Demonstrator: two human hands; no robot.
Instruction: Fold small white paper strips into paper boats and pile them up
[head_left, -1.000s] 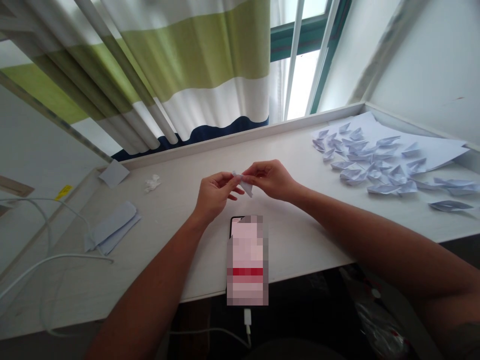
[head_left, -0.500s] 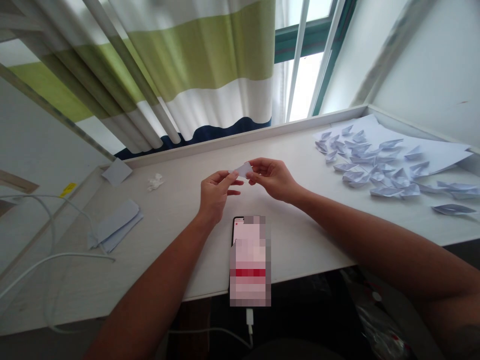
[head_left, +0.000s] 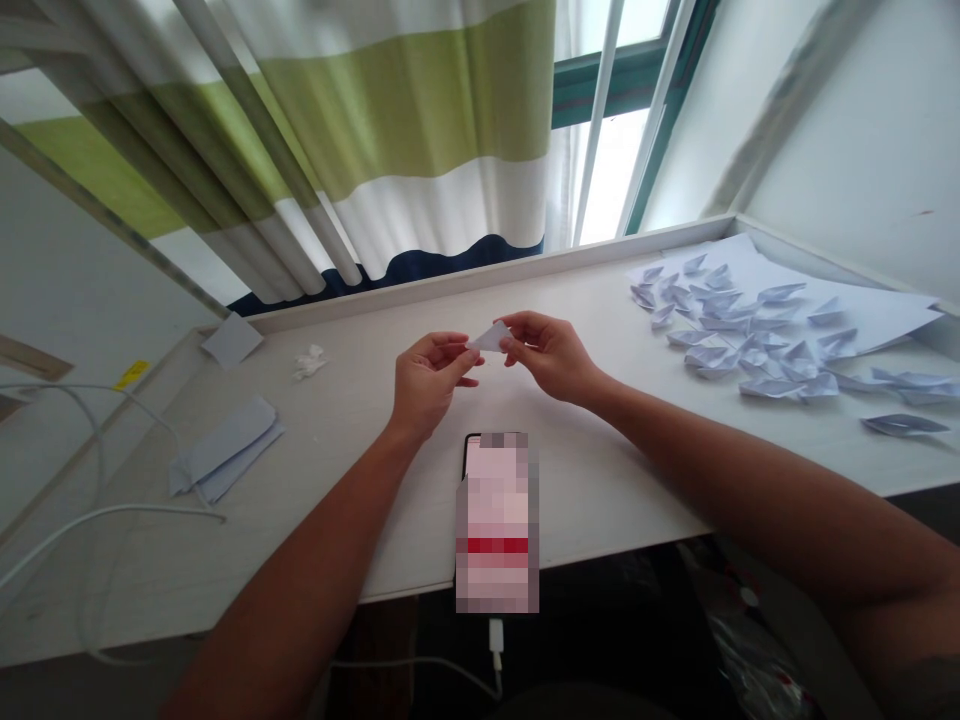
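Observation:
Both my hands are raised a little above the white desk [head_left: 315, 470], pinching one small folded piece of white paper [head_left: 490, 338] between them. My left hand [head_left: 429, 378] grips its left tip with thumb and forefinger. My right hand [head_left: 550, 353] pinches its right end, fingers curled. Below my hands a phone [head_left: 496, 520] lies on the desk's front edge, with a charging cable plugged into its lower end.
Several folded paper boats [head_left: 739, 325] lie on flat white sheets [head_left: 862, 300] at the right. A stack of paper strips [head_left: 225, 455] lies left, a crumpled scrap [head_left: 308, 362] and a square sheet [head_left: 231, 340] further back. White cables [head_left: 97, 515] loop at the far left. A striped curtain [head_left: 337, 130] hangs behind.
The folded paper hung pointing down between my fingers a second ago; it is now turned flatter and held slightly higher. Both hands stayed at the same place.

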